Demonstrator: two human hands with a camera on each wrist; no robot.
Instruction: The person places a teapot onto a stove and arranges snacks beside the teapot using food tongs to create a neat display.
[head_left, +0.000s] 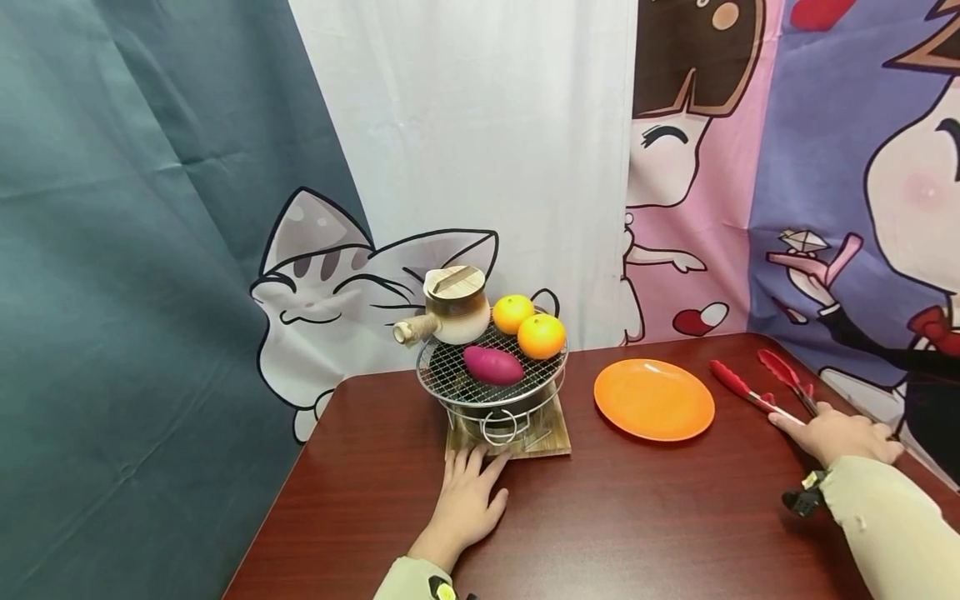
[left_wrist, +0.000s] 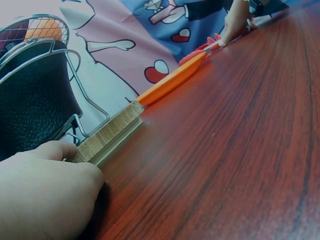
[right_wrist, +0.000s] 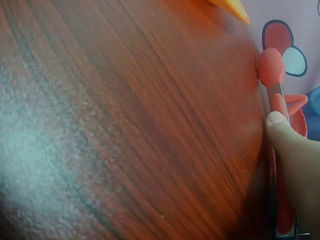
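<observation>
Red-tipped tongs [head_left: 780, 407] lie at the table's right side with their arms spread. My right hand [head_left: 851, 435] grips them; in the right wrist view the thumb [right_wrist: 285, 135] lies along one arm of the tongs [right_wrist: 276, 95]. My left hand [head_left: 467, 500] lies with its fingers extended, fingertips at the front edge of a wooden board [head_left: 551, 437]. The left wrist view shows that hand [left_wrist: 50, 192] against the edge of the board [left_wrist: 110, 132]. On the board stands a round grill [head_left: 502, 408] with a wire rack.
The rack carries a lidded pot [head_left: 459, 312] with a side handle, two oranges [head_left: 542, 337] and a purple eggplant-like piece [head_left: 492, 367]. An orange plate [head_left: 654, 400] sits between grill and tongs. A printed curtain [head_left: 495, 150] hangs behind the table [head_left: 645, 517].
</observation>
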